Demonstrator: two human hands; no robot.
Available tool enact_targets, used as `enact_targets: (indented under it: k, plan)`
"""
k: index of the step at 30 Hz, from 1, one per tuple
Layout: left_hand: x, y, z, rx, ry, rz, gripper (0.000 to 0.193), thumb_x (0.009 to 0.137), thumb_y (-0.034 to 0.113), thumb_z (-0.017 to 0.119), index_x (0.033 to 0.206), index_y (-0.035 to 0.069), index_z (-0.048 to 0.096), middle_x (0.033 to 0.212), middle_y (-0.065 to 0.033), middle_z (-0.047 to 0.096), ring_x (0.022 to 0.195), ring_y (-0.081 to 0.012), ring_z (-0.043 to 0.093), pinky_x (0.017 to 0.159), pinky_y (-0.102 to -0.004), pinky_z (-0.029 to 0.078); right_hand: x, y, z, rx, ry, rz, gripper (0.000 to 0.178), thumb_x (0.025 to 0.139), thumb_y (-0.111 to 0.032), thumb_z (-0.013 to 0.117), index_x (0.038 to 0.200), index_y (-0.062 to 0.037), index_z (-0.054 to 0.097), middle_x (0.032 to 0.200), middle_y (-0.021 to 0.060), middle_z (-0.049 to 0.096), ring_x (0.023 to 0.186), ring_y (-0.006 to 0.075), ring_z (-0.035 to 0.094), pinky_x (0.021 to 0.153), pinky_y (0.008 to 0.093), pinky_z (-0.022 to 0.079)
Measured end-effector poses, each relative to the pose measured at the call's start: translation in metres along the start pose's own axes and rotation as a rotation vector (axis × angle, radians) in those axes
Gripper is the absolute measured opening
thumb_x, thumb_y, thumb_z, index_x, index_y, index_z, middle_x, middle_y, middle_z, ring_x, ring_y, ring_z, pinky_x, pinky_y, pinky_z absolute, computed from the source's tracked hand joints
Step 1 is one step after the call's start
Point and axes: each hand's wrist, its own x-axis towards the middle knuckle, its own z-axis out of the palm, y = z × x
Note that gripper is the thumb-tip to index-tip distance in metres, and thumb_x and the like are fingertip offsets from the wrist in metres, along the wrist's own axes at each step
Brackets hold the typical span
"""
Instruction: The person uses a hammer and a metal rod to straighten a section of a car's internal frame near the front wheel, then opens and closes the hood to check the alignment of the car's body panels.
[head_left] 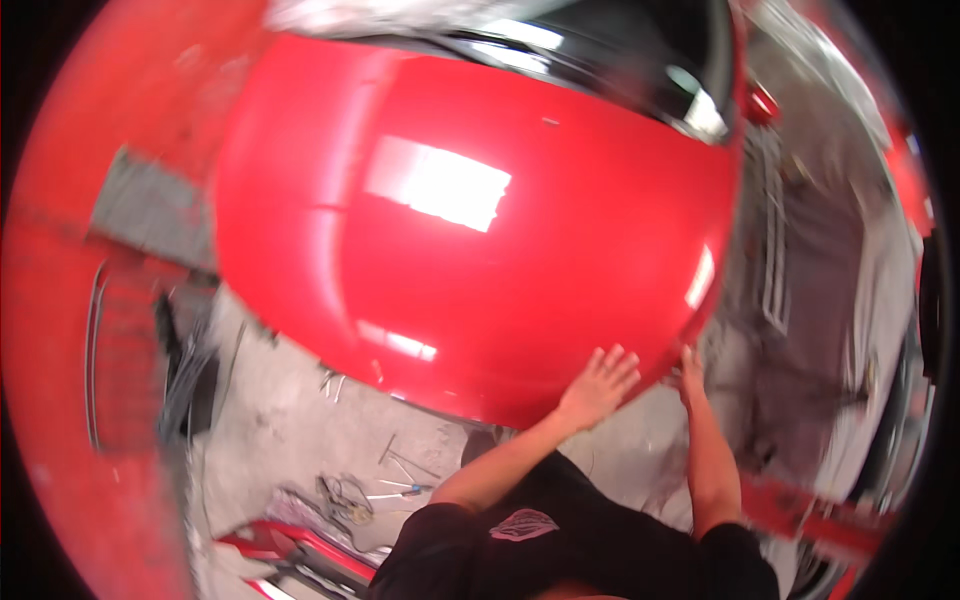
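Note:
A large glossy red car hood fills the middle of the view, and everything is slightly blurred. My left hand lies flat on its lower right part, fingers spread, holding nothing. My right hand is at the hood's lower right edge, fingers curled around the rim and partly hidden behind it. Both bare forearms rise from my black shirt at the bottom. A dark windscreen shows above the hood.
Grey concrete floor lies below the hood, with several hand tools scattered on it. A red body part sits at the lower left. Red surfaces line the left. Grey, dark machinery or car parts stand on the right.

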Motion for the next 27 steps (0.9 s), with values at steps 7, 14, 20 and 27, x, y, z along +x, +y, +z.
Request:
enact_targets:
  k: [7,14,20,27]
  plan:
    - [-0.054,-0.010,-0.005,-0.046,0.050,-0.045,0.057,0.092,0.022,0.058,0.148,0.012,0.050,0.164,-0.0086,0.031,0.155,-0.0319,0.019,0.126,-0.0536,0.014,-0.046,0.030,0.044,0.018,-0.076,0.004,0.074,0.097,-0.072,0.042,0.149,-0.0204,0.032,0.129,0.0175,0.056,0.099,0.0390,0.067,0.071,0.0521,0.060]
    - [-0.096,-0.015,-0.017,-0.083,0.041,-0.062,0.059,0.089,0.016,0.058,0.147,0.011,0.051,0.164,-0.0079,0.031,0.155,-0.0315,0.018,0.126,-0.0538,0.013,-0.117,0.025,0.088,-0.033,-0.190,0.142,0.075,0.096,-0.071,0.044,0.150,-0.0223,0.029,0.128,0.0186,0.056,0.101,0.0393,0.065,0.074,0.0509,0.058]
    - [-0.117,-0.014,-0.021,-0.103,0.008,-0.088,0.062,0.085,0.011,0.058,0.146,0.010,0.051,0.164,-0.0077,0.030,0.156,-0.0314,0.016,0.126,-0.0551,0.012,-0.109,0.018,0.091,-0.043,-0.217,0.176,0.080,0.095,-0.067,0.052,0.153,-0.0222,0.021,0.132,0.0237,0.055,0.097,0.0403,0.066,0.076,0.0528,0.058]
    - [-0.121,-0.017,-0.008,-0.037,0.059,-0.078,0.059,0.086,0.020,0.061,0.144,0.012,0.054,0.163,-0.0097,0.033,0.155,-0.0338,0.017,0.124,-0.0577,0.013,-0.104,0.018,0.097,-0.122,-0.226,0.165,0.078,0.096,-0.066,0.051,0.153,-0.0199,0.025,0.136,0.0224,0.054,0.098,0.0380,0.067,0.076,0.0535,0.059]
